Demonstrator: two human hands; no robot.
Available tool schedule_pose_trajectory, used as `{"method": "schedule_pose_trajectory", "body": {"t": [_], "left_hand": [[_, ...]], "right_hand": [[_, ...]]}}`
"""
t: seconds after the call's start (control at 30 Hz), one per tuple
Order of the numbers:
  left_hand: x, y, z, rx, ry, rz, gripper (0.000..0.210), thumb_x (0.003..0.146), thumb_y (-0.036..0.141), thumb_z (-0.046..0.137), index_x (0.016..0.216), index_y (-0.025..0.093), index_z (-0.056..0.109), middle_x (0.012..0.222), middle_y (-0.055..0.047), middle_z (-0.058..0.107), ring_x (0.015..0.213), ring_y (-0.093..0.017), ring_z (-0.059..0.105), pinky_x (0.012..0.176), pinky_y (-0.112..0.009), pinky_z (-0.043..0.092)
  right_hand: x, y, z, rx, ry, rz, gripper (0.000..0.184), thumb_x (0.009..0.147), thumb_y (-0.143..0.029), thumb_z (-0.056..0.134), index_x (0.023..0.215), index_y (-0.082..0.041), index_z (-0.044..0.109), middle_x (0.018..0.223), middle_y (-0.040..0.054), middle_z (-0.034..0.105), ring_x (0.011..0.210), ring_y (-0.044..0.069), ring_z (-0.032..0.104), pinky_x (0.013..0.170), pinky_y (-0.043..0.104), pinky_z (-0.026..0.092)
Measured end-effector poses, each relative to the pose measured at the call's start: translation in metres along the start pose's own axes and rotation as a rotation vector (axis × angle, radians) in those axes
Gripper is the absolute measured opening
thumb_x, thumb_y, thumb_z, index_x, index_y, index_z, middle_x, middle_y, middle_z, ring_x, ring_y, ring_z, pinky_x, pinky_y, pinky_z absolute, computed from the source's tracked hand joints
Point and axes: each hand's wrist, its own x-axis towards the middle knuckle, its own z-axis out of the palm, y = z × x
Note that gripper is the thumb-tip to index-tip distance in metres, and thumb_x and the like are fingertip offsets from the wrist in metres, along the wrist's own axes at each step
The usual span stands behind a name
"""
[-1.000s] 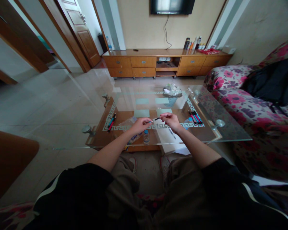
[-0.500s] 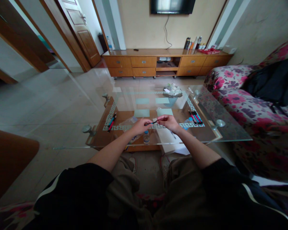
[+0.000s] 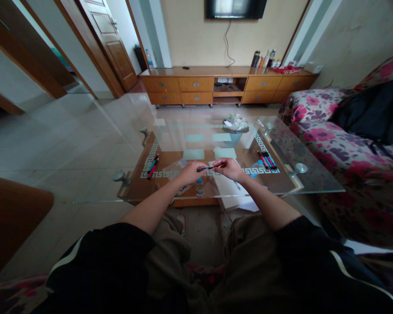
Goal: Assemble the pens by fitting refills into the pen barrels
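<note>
A slim pen (image 3: 204, 168) with black and blue parts lies nearly level between my hands above the glass table. My left hand (image 3: 191, 171) is closed around its left part. The fingertips of my right hand (image 3: 229, 168) pinch the dark right end; whether a separate cap is there is too small to tell. To the left, a few black, blue and red pens (image 3: 153, 166) lie together on the glass. Several similar pens (image 3: 267, 160) lie side by side to the right.
The glass table (image 3: 301, 179) has a shelf below with a water bottle (image 3: 200, 187), clear plastic wrapping (image 3: 174, 168) and a white box (image 3: 227, 192). A filled waste basket (image 3: 235, 135) stands beyond. A flowered sofa (image 3: 327, 135) flanks the right; a wooden TV cabinet (image 3: 196, 85) is along the wall.
My right hand's fingers have shifted slightly and bent more over the pen's dark end. More of the pen's blue part shows between my hands. The pens on the table have stayed put.
</note>
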Motion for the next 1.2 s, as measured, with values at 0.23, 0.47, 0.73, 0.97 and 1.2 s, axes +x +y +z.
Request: {"method": "schedule_pose_trajectory", "body": {"t": [0.23,0.47,0.73,0.97,1.2], "left_hand": [[0.000,0.001,-0.001,0.014,0.003,0.013,0.025,0.088,0.031,0.059,0.102,0.018,0.075,0.100,-0.005,0.076,0.089,-0.018,0.067,0.081,-0.026,0.051],[0.000,0.007,-0.004,0.041,-0.002,0.028,0.023,0.086,0.026,0.062,0.103,0.018,0.075,0.100,-0.005,0.076,0.090,-0.018,0.068,0.081,-0.026,0.051],[0.001,0.007,-0.003,0.037,0.057,0.047,0.019,0.086,0.023,0.063,0.099,0.018,0.075,0.099,-0.005,0.075,0.088,-0.016,0.068,0.082,-0.026,0.051],[0.001,0.009,-0.004,0.047,0.055,0.043,0.019,0.084,0.023,0.064,0.099,0.018,0.075,0.097,-0.005,0.075,0.088,-0.017,0.067,0.081,-0.027,0.051],[0.000,0.007,-0.003,0.047,0.056,0.052,0.018,0.084,0.022,0.064,0.099,0.019,0.074,0.095,-0.003,0.074,0.085,-0.015,0.067,0.079,-0.025,0.050]], "right_hand": [[-0.001,-0.004,0.001,-0.088,-0.048,0.001,0.034,0.075,-0.046,0.073,0.089,-0.015,0.075,0.080,0.0049,0.073,0.066,0.015,0.061,0.063,0.026,0.048],[-0.005,-0.011,-0.001,-0.253,-0.092,-0.016,0.053,0.091,-0.058,0.050,0.070,-0.015,0.071,0.063,0.0046,0.067,0.059,0.015,0.055,0.058,0.026,0.043],[-0.007,-0.015,0.002,-0.292,-0.010,-0.066,0.037,0.081,-0.052,0.065,0.089,-0.016,0.067,0.081,0.0035,0.068,0.061,0.012,0.054,0.059,0.025,0.041],[-0.010,-0.025,0.001,-0.332,-0.050,-0.069,0.047,0.091,-0.058,0.049,0.078,-0.016,0.067,0.071,0.0018,0.065,0.062,0.013,0.054,0.060,0.025,0.039],[-0.010,-0.024,0.000,-0.371,-0.059,-0.100,0.047,0.093,-0.053,0.046,0.074,-0.016,0.067,0.071,0.0031,0.064,0.063,0.013,0.053,0.062,0.026,0.039]]}}
